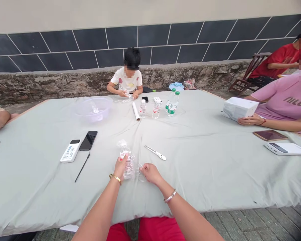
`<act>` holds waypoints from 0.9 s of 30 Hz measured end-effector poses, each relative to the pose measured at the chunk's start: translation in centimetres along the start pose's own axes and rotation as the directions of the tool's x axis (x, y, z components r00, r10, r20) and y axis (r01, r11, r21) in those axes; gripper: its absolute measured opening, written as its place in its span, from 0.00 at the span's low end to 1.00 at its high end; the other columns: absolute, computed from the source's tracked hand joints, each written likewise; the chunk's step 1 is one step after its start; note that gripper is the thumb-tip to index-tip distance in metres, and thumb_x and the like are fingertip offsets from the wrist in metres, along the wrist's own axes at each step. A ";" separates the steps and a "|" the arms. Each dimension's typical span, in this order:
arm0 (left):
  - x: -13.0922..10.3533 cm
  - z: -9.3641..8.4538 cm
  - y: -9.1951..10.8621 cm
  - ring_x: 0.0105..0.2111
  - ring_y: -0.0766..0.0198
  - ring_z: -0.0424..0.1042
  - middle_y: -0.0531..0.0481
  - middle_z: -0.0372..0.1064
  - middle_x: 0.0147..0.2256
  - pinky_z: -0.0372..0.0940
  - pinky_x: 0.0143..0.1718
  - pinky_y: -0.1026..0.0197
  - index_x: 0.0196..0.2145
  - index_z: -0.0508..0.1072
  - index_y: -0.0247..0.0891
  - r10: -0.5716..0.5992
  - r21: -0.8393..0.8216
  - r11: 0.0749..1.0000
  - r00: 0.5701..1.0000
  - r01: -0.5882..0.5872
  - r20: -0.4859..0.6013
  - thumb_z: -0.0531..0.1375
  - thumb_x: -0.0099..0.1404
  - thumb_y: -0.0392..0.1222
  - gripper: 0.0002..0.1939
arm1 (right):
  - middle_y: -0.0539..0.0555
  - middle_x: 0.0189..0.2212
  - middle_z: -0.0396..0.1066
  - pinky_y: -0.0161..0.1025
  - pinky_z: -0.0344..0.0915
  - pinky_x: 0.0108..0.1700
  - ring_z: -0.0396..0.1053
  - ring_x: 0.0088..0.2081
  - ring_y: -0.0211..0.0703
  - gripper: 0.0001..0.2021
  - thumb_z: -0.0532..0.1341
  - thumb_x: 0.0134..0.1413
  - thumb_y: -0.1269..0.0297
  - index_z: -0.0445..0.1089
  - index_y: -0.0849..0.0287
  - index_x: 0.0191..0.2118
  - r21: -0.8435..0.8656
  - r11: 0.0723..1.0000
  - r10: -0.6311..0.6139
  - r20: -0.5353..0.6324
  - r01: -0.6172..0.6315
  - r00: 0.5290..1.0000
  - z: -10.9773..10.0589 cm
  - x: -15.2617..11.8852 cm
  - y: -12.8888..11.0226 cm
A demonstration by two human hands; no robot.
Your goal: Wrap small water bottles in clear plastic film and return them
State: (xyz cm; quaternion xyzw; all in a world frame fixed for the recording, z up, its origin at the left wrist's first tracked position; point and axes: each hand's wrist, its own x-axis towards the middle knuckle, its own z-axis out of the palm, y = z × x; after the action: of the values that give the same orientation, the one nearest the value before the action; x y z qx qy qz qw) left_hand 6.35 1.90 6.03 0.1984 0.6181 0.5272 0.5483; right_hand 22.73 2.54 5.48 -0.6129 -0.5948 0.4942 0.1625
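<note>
My left hand is wrapped round a small clear water bottle with a red and white label. Crinkled clear film covers the bottle, which leans over the near middle of the table. Just to the right, my right hand pinches a loose piece of clear plastic film between thumb and fingers. A white utility knife lies beyond my right hand. Further off, a roll of clear film rests beside two small water bottles standing upright.
Two green-capped bottles stand farther back. A translucent basin holds a wrapped item. To the left lie a phone and a white power bank. People sit around the cloth-covered table; one holds a white box.
</note>
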 end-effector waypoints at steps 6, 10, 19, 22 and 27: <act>-0.4 0.7 -0.6 0.40 0.54 0.71 0.44 0.72 0.36 0.62 0.39 0.58 0.35 0.67 0.37 0.263 0.701 0.681 0.964 -0.209 0.032 0.63 0.50 0.50 0.18 | 0.50 0.25 0.70 0.33 0.56 0.29 0.66 0.27 0.39 0.05 0.57 0.53 0.67 0.69 0.57 0.31 -0.269 0.958 -0.154 -0.191 0.100 0.969 -0.9 -0.5 0.8; -1.2 1.0 -0.6 0.43 0.51 0.68 0.42 0.70 0.37 0.62 0.39 0.57 0.36 0.67 0.38 0.319 0.787 0.565 0.945 -0.247 0.068 0.61 0.52 0.49 0.16 | 0.56 0.42 0.71 0.37 0.64 0.37 0.70 0.35 0.42 0.20 0.56 0.55 0.54 0.65 0.57 0.51 -0.021 0.969 -0.234 -0.403 0.247 0.885 0.1 1.7 -0.9; -2.1 0.0 -2.1 0.38 0.55 0.68 0.47 0.68 0.32 0.63 0.40 0.56 0.35 0.70 0.38 0.443 0.719 0.594 0.893 -0.362 0.084 0.60 0.52 0.48 0.14 | 0.50 0.22 0.68 0.35 0.59 0.29 0.65 0.25 0.41 0.19 0.49 0.58 0.48 0.64 0.57 0.26 0.135 0.952 -0.179 -0.486 0.276 0.855 4.5 6.6 -2.0; -1.7 -0.4 -2.3 0.36 0.56 0.68 0.48 0.68 0.32 0.63 0.40 0.56 0.35 0.72 0.38 0.428 0.680 0.646 0.902 -0.346 0.052 0.60 0.51 0.49 0.15 | 0.49 0.21 0.67 0.34 0.56 0.28 0.63 0.25 0.40 0.19 0.44 0.63 0.53 0.63 0.57 0.28 -0.110 0.973 -0.229 -0.485 0.201 0.844 3.3 6.9 -1.8; -0.6 -0.8 -2.2 0.34 0.57 0.70 0.49 0.71 0.31 0.64 0.39 0.57 0.34 0.73 0.38 0.346 0.580 0.757 0.938 -0.302 0.038 0.57 0.53 0.48 0.14 | 0.51 0.24 0.69 0.35 0.53 0.29 0.66 0.27 0.41 0.15 0.48 0.65 0.59 0.66 0.57 0.32 -0.307 0.947 -0.219 -0.407 0.093 0.887 0.9 7.8 -2.3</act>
State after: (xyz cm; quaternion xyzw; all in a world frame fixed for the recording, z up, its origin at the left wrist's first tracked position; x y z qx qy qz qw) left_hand 6.57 0.32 4.27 0.4400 0.7238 0.4085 0.3400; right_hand 19.19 9.64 3.64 -0.6740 -0.6548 0.2409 0.2428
